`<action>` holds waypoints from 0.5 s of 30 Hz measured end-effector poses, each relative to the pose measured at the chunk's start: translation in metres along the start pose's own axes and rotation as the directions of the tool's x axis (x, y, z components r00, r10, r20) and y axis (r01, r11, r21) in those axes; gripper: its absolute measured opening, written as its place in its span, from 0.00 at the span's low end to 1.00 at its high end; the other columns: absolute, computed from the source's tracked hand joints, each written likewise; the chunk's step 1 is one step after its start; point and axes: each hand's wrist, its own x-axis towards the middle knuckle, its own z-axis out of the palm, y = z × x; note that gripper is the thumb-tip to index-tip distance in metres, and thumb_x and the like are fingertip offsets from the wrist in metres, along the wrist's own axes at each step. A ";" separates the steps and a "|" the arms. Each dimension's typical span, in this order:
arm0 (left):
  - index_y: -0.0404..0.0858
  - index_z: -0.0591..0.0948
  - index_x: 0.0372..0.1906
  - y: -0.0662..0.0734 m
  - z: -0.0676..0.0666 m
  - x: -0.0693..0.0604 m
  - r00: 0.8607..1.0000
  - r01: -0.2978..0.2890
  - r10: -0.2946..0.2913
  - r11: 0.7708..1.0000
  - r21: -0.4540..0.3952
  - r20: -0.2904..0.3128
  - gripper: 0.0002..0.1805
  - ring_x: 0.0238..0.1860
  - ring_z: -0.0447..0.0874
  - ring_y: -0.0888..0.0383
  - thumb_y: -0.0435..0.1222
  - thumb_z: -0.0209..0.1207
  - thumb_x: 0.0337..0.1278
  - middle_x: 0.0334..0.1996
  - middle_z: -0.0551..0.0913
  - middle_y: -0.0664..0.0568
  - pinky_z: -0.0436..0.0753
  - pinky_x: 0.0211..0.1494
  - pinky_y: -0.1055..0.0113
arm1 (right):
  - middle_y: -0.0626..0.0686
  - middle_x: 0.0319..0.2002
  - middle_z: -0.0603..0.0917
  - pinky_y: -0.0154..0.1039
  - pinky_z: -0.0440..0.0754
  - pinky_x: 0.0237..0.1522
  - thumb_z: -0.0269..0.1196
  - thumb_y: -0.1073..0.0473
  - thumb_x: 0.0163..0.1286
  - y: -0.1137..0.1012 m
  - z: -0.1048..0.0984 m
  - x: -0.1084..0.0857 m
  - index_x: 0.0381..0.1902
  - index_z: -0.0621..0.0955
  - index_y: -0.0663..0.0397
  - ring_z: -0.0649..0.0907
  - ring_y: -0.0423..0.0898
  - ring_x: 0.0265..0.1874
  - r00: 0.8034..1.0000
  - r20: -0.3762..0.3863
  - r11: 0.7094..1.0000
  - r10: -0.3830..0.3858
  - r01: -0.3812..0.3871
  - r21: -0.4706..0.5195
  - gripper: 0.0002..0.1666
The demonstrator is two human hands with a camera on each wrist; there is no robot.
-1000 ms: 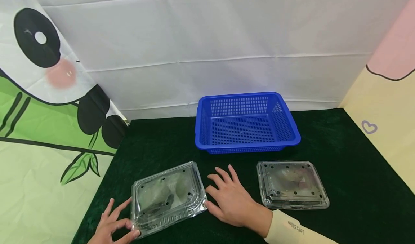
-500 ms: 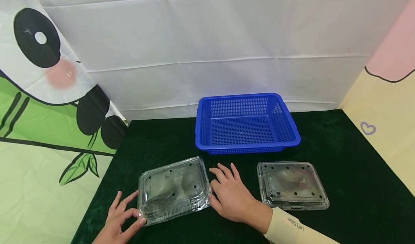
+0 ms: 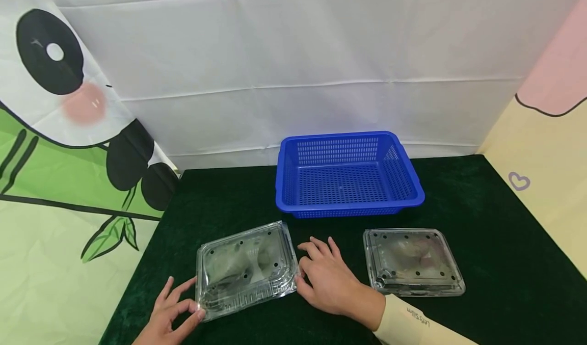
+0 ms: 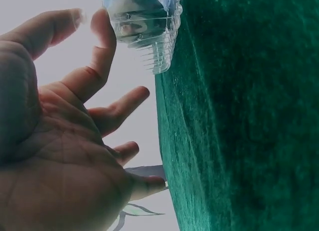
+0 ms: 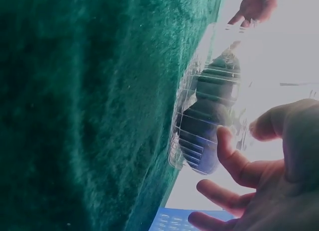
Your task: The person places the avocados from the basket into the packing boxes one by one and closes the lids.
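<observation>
A clear plastic clamshell box [image 3: 243,296] with a lid with small holes lies at a slant on the green cloth in the head view. Inside it are a few rounded greenish items, their kind blurred by the plastic. My left hand [image 3: 167,317] pinches the box's near left corner between thumb and forefinger, the other fingers spread. At the right edge, my right hand [image 3: 332,286] pinches the rim with thumb and forefinger. The right wrist view shows the box's ribbed side with dark rounded items [image 5: 212,101] behind it. Only a corner of the box [image 4: 162,57] shows in the left wrist view.
A second closed clamshell box [image 3: 415,263] with pale and reddish contents lies to the right of my right forearm. Behind both boxes stands a blue slotted basket [image 3: 350,205] with nothing in it. A white cloth wall [image 3: 275,54] rises behind the table.
Over the first half second, the slanted box slid right and slightly away, with my left hand moving along and my right hand shifting a little. Since then both hands and box have hardly moved.
</observation>
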 end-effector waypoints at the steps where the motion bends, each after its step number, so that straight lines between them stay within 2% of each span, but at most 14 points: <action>1: 0.47 0.80 0.31 0.000 0.000 0.000 1.000 -0.005 0.005 1.000 -0.007 -0.002 0.09 0.74 0.31 0.17 0.42 0.66 0.67 0.73 0.64 0.26 0.35 0.65 0.18 | 0.54 0.71 0.71 0.72 0.52 0.72 0.57 0.45 0.77 0.000 0.000 0.000 0.30 0.78 0.34 0.62 0.61 0.76 1.000 -0.001 1.000 0.001 -0.001 0.006 0.12; 4: 0.46 0.80 0.31 0.001 0.001 -0.001 1.000 -0.010 0.010 1.000 -0.026 -0.003 0.09 0.74 0.32 0.17 0.41 0.66 0.67 0.72 0.65 0.25 0.33 0.68 0.21 | 0.54 0.71 0.71 0.73 0.53 0.71 0.58 0.46 0.76 0.000 0.001 0.000 0.31 0.78 0.34 0.63 0.61 0.75 1.000 -0.001 1.000 0.008 -0.008 0.027 0.11; 10: 0.44 0.81 0.32 0.005 0.000 0.001 0.998 0.048 -0.048 0.999 -0.021 0.027 0.08 0.74 0.31 0.18 0.41 0.65 0.68 0.72 0.63 0.24 0.35 0.68 0.20 | 0.55 0.72 0.70 0.73 0.54 0.71 0.57 0.46 0.77 -0.002 0.001 -0.001 0.33 0.79 0.35 0.63 0.61 0.75 0.999 0.013 0.997 0.035 -0.036 0.070 0.10; 12: 0.43 0.82 0.33 0.001 0.001 0.003 0.997 0.060 -0.059 0.998 -0.020 0.046 0.08 0.74 0.30 0.18 0.41 0.65 0.68 0.73 0.62 0.24 0.35 0.67 0.20 | 0.55 0.72 0.69 0.73 0.54 0.71 0.57 0.47 0.77 -0.002 0.000 -0.001 0.33 0.78 0.35 0.63 0.61 0.75 0.999 0.020 0.995 0.039 -0.041 0.089 0.10; 15: 0.45 0.83 0.33 -0.015 0.004 0.008 0.997 0.059 -0.057 0.998 -0.032 0.052 0.09 0.74 0.30 0.18 0.45 0.65 0.69 0.72 0.63 0.25 0.36 0.67 0.19 | 0.55 0.72 0.70 0.74 0.55 0.70 0.58 0.48 0.77 -0.002 0.000 -0.001 0.32 0.78 0.35 0.64 0.61 0.75 0.999 0.028 0.993 0.038 -0.041 0.114 0.10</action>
